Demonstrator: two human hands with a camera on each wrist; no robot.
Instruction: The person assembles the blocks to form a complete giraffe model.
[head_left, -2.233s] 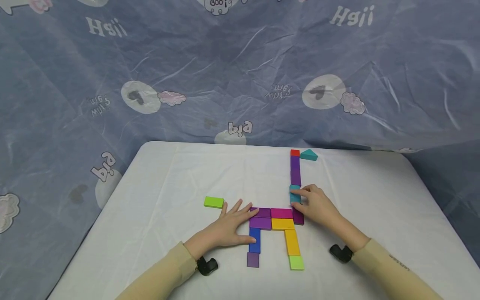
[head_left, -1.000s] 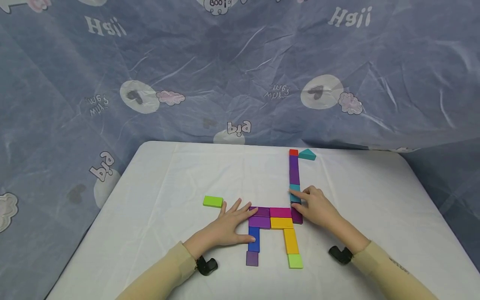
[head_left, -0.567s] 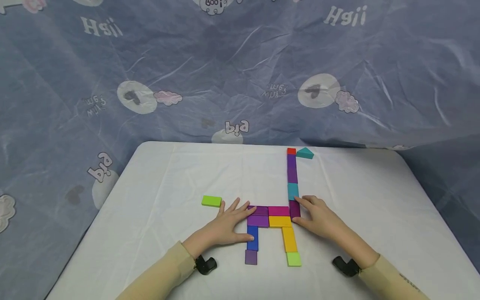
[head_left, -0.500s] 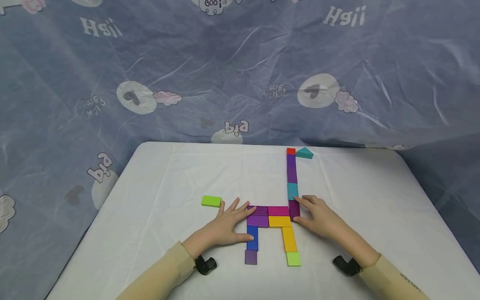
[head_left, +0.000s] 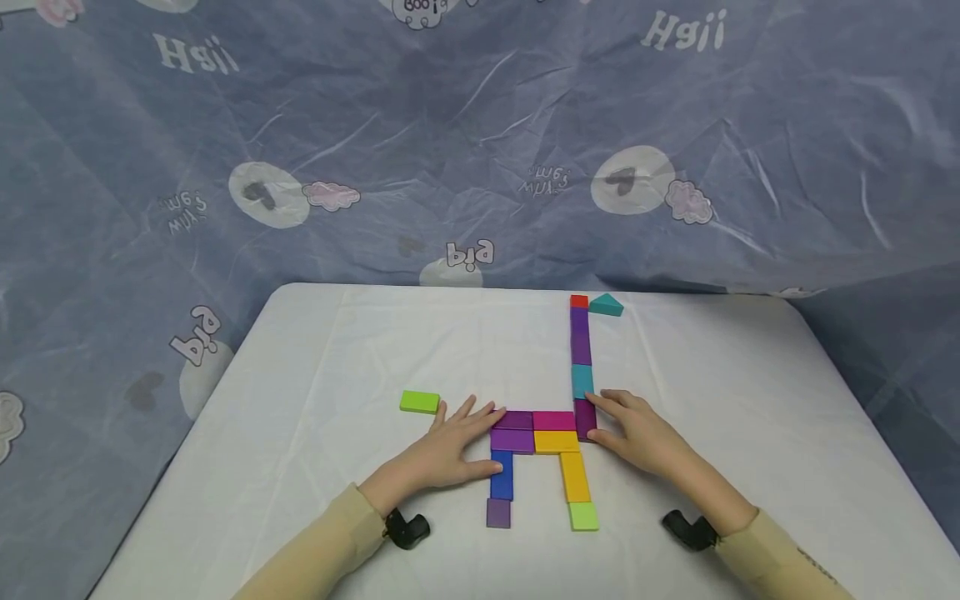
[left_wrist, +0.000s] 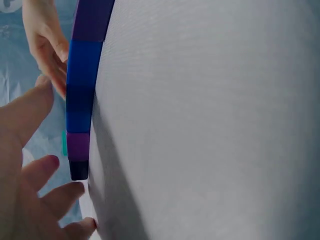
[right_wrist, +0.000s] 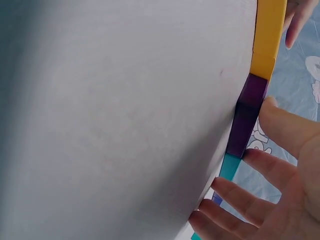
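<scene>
Flat coloured blocks lie edge to edge on a white-covered table. My left hand (head_left: 442, 454) has its fingers spread; its index fingertip reaches the left end of the upper purple block (head_left: 517, 420) and the thumb touches the blue block (head_left: 506, 487). A lime block (head_left: 420, 402) lies near its little finger. My right hand (head_left: 637, 427) rests thumb and index finger against the dark purple block (head_left: 585, 417), the thumb at its lower right edge, the index where it meets the teal block (head_left: 582, 380). In the right wrist view the other fingers extend beside the row.
Above the teal block run a long purple strip (head_left: 581, 337), a red block (head_left: 579, 301) and a teal triangle (head_left: 606, 306). Magenta (head_left: 553, 421), yellow (head_left: 557, 442) and lower purple (head_left: 512, 441) blocks form the middle, with two legs below. A patterned cloth (head_left: 480, 142) hangs behind.
My right hand has moved down from the teal block to the dark purple one. My left hand has drawn slightly left, its thumb and index now covering less of the blocks. The view has shifted slightly.
</scene>
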